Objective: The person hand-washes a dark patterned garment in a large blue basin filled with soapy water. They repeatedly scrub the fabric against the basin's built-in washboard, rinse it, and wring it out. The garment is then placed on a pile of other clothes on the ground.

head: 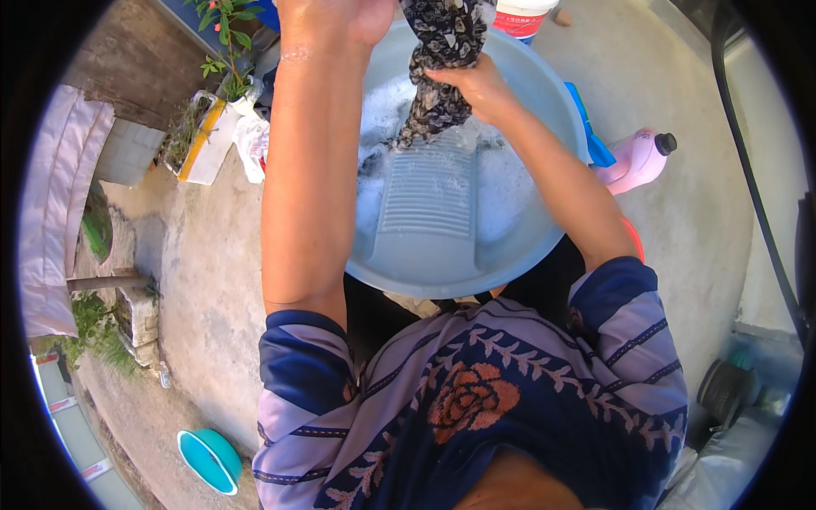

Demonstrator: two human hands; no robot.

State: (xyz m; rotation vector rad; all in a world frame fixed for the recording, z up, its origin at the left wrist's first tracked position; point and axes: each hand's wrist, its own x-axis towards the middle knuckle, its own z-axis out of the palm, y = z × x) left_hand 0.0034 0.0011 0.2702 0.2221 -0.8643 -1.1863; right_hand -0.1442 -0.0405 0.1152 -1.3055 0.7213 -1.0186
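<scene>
A wet, dark patterned cloth [440, 95] hangs bunched over a large light-blue plastic basin [567, 127]. My right hand [481, 89] grips the cloth around its middle. At the top edge, my left hand [344, 19] is raised beside the cloth's upper part; its fingers are cut off by the frame, so its hold cannot be told. Below the cloth, a ridged washboard [430, 191] lies in the basin with its smooth end towards me. White suds [503, 197] float on the water at both sides of the board. The cloth's lower end hangs at the board's top ridges.
To the basin's right, a pink bottle with a black cap [637, 159] lies tilted by a blue packet [590, 131]. Beyond the rim stands a white bucket [523, 16] with a red label. A white planter box [207, 143] is at the left, and a turquoise basin [210, 460] at lower left.
</scene>
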